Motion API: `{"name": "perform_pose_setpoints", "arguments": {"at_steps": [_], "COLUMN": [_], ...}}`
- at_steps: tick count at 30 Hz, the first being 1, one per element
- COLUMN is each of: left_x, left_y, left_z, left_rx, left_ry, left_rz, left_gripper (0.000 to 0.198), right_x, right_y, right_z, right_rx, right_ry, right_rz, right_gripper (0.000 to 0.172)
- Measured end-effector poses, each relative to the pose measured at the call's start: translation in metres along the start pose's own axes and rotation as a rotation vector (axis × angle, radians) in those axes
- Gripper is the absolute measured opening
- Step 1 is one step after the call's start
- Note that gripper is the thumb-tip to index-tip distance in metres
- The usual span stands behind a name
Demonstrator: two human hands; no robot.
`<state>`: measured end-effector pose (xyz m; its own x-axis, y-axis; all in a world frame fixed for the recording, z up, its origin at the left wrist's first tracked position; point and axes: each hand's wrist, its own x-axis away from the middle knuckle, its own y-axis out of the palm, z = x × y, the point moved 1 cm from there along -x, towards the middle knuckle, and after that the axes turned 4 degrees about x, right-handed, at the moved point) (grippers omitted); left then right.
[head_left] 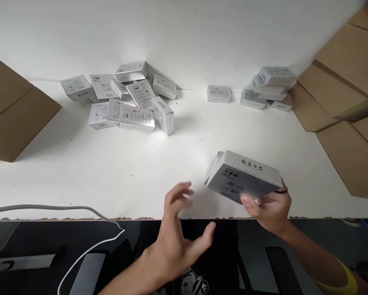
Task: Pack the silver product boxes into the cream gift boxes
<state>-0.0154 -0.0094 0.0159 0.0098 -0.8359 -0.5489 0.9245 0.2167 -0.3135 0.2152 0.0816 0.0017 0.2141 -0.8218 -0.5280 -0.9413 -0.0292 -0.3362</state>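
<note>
My right hand [271, 207] grips a silver-grey carton [243, 178] with dark printed characters, held tilted above the front part of the white table. Behind its left end the edge of a second small carton [213, 164] shows; how it is held is hidden. My left hand [179, 229] hangs over the table's front edge, fingers curved and thumb spread, with nothing in it. Farther back on the left lies a loose heap of several similar cartons [136, 116]. A small stack of cartons [277, 76] stands at the back right, and a single carton [219, 94] lies left of it.
Cardboard boxes stand at the left [21, 110] and the right [340, 82] of the white table [94, 164]. A pale cable [64, 207] runs across the front left edge and hangs down. Chair armrests [90, 272] show below the table. A white wall rises behind.
</note>
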Motion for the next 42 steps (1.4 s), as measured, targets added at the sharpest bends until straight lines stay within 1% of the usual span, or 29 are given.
{"name": "perform_pose_setpoints", "arguments": {"at_steps": [1, 3, 6, 8, 10, 13, 16, 18, 20, 22, 23, 26, 30, 33, 35, 38, 40, 42], "left_x": [-0.015, -0.041, -0.074, -0.089, -0.098, -0.095, -0.083, -0.076, -0.072, -0.072, -0.073, -0.076, -0.073, -0.069, -0.066, -0.061, -0.059, -0.058], "left_y": [0.002, 0.006, 0.012, 0.016, 0.017, 0.011, -0.004, -0.016, -0.027, -0.032, -0.033, -0.024, -0.002, 0.008, 0.01, 0.01, 0.009, 0.008], "left_z": [-0.001, -0.004, -0.005, -0.005, -0.004, -0.004, -0.009, -0.013, -0.017, -0.019, -0.019, -0.018, -0.019, -0.02, -0.021, -0.021, -0.021, -0.021], "left_rx": [0.009, 0.036, 0.11, 0.181, 0.289, 0.414, 0.384, 0.291, 0.166, 0.103, 0.112, 0.216, 0.381, 0.458, 0.442, 0.421, 0.431, 0.427], "left_ry": [-0.041, -0.1, -0.092, -0.143, -0.262, -0.379, -0.428, -0.415, -0.36, -0.318, -0.312, -0.327, -0.378, -0.382, -0.383, -0.368, -0.36, -0.357], "left_rz": [-0.043, -0.124, -0.208, -0.268, -0.331, -0.355, -0.339, -0.307, -0.25, -0.232, -0.24, -0.309, -0.386, -0.42, -0.418, -0.429, -0.416, -0.425], "left_gripper": [0.058, 0.066, 0.077, 0.071, 0.06, 0.056, 0.049, 0.039, 0.03, 0.026, 0.024, 0.023, 0.037, 0.029, 0.03, 0.041, 0.052, 0.064], "right_x": [0.001, 0.001, -0.001, -0.002, -0.003, -0.006, -0.008, -0.008, -0.007, -0.006, -0.005, -0.003, -0.002, -0.003, -0.003, -0.002, 0.0, -0.001], "right_y": [0.0, 0.001, 0.003, 0.004, 0.005, 0.003, 0.0, -0.001, -0.002, -0.003, -0.003, -0.004, -0.007, -0.013, -0.019, -0.03, -0.037, -0.045], "right_z": [-0.001, -0.001, 0.001, 0.001, 0.0, -0.003, -0.004, -0.003, -0.001, 0.0, 0.001, 0.002, 0.005, 0.006, 0.005, 0.004, 0.007, 0.012], "right_rx": [-0.008, -0.017, 0.006, 0.035, 0.049, 0.045, 0.038, 0.045, 0.067, 0.086, 0.093, 0.115, 0.046, 0.006, 0.027, 0.065, 0.049, 0.019], "right_ry": [0.008, 0.027, 0.022, -0.01, -0.033, -0.076, -0.118, -0.114, -0.099, -0.085, -0.078, -0.034, 0.049, 0.07, 0.085, 0.136, 0.204, 0.285], "right_rz": [0.001, 0.004, 0.007, 0.006, -0.001, -0.031, -0.066, -0.08, -0.077, -0.079, -0.084, -0.094, -0.136, -0.194, -0.259, -0.382, -0.424, -0.418], "right_gripper": [0.059, 0.058, 0.058, 0.056, 0.055, 0.053, 0.052, 0.052, 0.052, 0.051, 0.05, 0.049, 0.052, 0.059, 0.061, 0.06, 0.071, 0.082]}}
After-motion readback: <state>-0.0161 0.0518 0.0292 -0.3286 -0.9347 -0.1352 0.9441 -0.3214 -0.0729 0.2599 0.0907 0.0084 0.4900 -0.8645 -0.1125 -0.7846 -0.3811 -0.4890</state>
